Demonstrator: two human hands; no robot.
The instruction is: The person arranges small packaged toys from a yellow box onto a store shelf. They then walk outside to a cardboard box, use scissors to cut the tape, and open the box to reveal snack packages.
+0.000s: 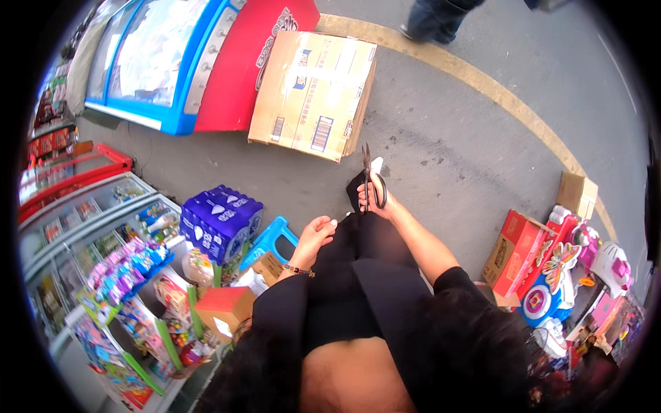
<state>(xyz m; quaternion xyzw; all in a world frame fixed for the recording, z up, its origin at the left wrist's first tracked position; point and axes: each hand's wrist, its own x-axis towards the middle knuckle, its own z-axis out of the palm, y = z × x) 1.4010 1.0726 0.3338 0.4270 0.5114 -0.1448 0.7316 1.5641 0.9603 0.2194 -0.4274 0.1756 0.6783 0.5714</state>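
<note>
My right hand [379, 200] is shut around the black handles of a pair of scissors [367, 168]. Their blades point away from me and stand slightly apart. Loosely bent fingers and nothing visible in them mark my left hand [316, 237], held at about thigh height with a beaded bracelet [298, 270] on its wrist. Beyond both hands a large taped cardboard carton [315, 93], bearing print and barcodes, rests on the grey pavement [413, 139]. The blades end short of the carton's near corner.
Left of the carton stands a blue-framed display case [150, 57] with a red panel [227, 77]. Purple shrink-wrapped packs [222, 217], a blue plastic stool [268, 240] and snack racks [129, 273] line my left. Toys and boxes [516, 253] crowd the right. A person's legs [439, 20] are beyond.
</note>
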